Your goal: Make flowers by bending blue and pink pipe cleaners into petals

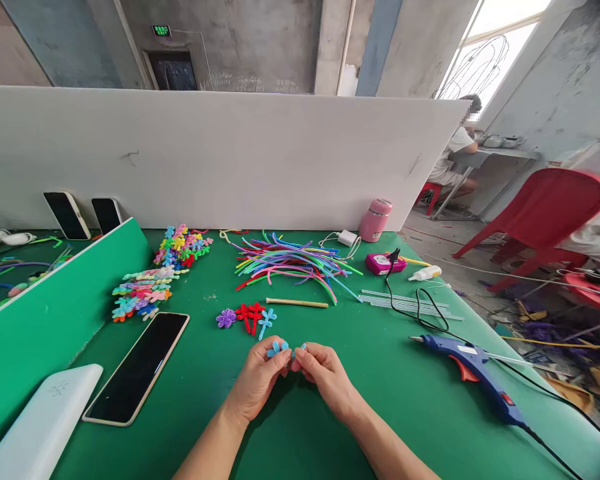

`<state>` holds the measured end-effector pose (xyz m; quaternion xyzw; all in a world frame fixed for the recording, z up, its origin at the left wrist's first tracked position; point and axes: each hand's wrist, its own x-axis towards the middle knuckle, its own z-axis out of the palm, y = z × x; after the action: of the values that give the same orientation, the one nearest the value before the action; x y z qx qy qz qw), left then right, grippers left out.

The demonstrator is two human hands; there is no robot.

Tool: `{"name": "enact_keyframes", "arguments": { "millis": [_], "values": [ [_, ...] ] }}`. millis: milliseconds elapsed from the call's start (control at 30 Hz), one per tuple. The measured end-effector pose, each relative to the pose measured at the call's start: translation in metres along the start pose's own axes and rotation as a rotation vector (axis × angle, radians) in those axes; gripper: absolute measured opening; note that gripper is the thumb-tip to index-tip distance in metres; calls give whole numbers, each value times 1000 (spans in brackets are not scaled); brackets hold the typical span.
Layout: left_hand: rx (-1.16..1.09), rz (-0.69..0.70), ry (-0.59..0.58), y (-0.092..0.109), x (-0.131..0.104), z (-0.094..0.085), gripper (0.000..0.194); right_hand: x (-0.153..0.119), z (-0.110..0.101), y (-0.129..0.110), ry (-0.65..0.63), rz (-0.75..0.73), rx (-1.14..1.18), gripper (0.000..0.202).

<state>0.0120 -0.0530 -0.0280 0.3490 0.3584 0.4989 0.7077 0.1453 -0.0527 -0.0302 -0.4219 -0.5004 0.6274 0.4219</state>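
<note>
Near the front middle of the green table, my left hand (265, 373) is closed in a pinch on a light blue pipe-cleaner flower (276, 349). My right hand (323, 373) sits just beside it, thumb and fingers pinched on a small light blue pipe-cleaner end (303, 346). Whether that end joins the flower is hidden by the fingers. Just beyond my hands lie a purple flower (226, 319), red flowers (250, 316) and another light blue flower (267, 321). A thin tan stick (297, 303) rests behind them.
A pile of colourful pipe cleaners (290, 263) lies at the back, with finished flowers (180, 247) to its left. A blue glue gun (475, 363) with a trailing cord lies right, near clear glue sticks (410, 303). A phone (137, 367) and white power bank (45, 420) lie left.
</note>
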Motion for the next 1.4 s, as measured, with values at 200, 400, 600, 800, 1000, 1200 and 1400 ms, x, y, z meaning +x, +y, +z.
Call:
{"name": "enact_keyframes", "arguments": {
  "millis": [200, 400, 600, 800, 1000, 1200, 1400],
  "values": [
    [-164, -4, 149, 11, 9, -1, 24, -2, -6, -7, 130, -283, -350, 32],
    [-227, -117, 117, 15, 18, 3, 19, 10, -11, -18, 170, -632, -932, 34],
    [-273, -182, 78, 7, 18, -4, 19, 14, -11, -8, 159, -776, -1022, 18],
    [-293, -200, 45, 5, 17, -7, 19, 15, -12, -5, 150, -797, -1018, 13],
    [-265, -210, 14, 6, 15, -5, 20, 15, -11, -7, 83, -747, -969, 14],
    [-164, -171, -40, 8, 15, -6, 21, 12, -8, -7, 49, -508, -767, 25],
    [107, -69, -52, 10, 13, -6, 20, 14, -7, -3, 11, -128, -271, 33]
  ]
}}
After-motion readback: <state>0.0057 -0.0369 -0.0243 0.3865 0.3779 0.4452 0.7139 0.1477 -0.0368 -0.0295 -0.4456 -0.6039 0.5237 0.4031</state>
